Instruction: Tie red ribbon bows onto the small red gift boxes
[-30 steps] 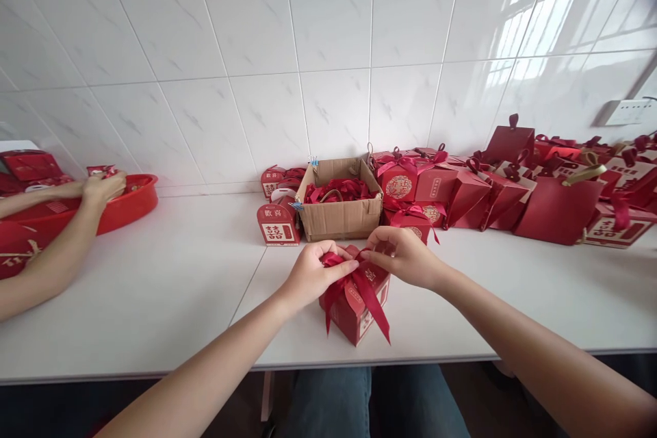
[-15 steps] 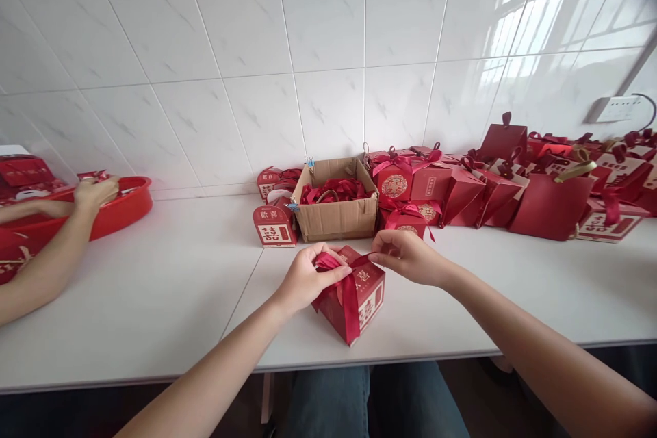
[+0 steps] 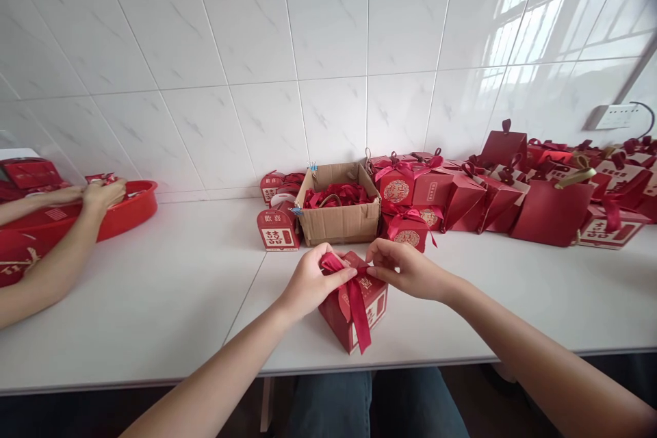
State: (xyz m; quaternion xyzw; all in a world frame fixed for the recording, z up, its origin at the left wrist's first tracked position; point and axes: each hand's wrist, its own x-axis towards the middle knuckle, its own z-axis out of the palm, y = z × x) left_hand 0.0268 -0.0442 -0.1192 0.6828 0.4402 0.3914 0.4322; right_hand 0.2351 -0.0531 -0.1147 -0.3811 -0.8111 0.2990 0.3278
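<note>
A red gift box [image 3: 336, 318] with a cream printed panel stands near the table's front edge, turned with a corner toward me. Across its top runs a dark red ribbon [image 3: 361, 318], one tail hanging down over the front corner. My left hand [image 3: 313, 280] pinches a loop of the ribbon on top of the box between thumb and fingers. On the other side, my right hand [image 3: 405, 270] is closed on the ribbon close to the middle of the lid. The fingertips partly cover where the ribbon crosses.
Behind the box stands a cardboard carton [image 3: 339, 222] of red ribbons. Small red boxes [image 3: 278, 229] sit left of it, and many ribboned boxes [image 3: 551, 212] line the wall at right. At far left, another person's hands [image 3: 100, 195] work over a red basin [image 3: 136, 212].
My right hand has come in closer to my left, shortening the ribbon stretch between them. The hanging tail has swung slightly right. The view has shifted a little.
</note>
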